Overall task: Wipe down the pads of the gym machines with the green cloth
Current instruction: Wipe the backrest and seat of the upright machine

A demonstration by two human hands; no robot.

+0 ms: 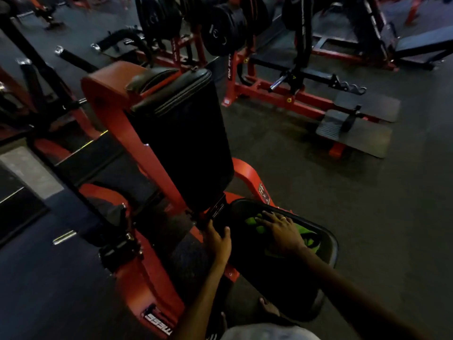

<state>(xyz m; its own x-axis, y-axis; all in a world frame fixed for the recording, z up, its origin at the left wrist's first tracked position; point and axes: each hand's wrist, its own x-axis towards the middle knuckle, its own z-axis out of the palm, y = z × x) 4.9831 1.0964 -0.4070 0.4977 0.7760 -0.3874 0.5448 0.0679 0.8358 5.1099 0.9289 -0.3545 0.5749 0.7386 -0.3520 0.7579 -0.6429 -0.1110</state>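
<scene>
Green cloth (pixel 307 239) lies under our flat right grip (pixel 282 231) on the seat pad (pixel 257 266), left grip (pixel 219 241) clasping its left edge, and we judge this pad mid-wipe, the back pad (pixel 186 148) likely left.

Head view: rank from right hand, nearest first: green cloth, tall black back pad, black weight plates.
1. Green cloth, under the right hand on the black seat pad.
2. Tall black back pad, upright, ahead-left.
3. Black weight plates, far back.
</scene>
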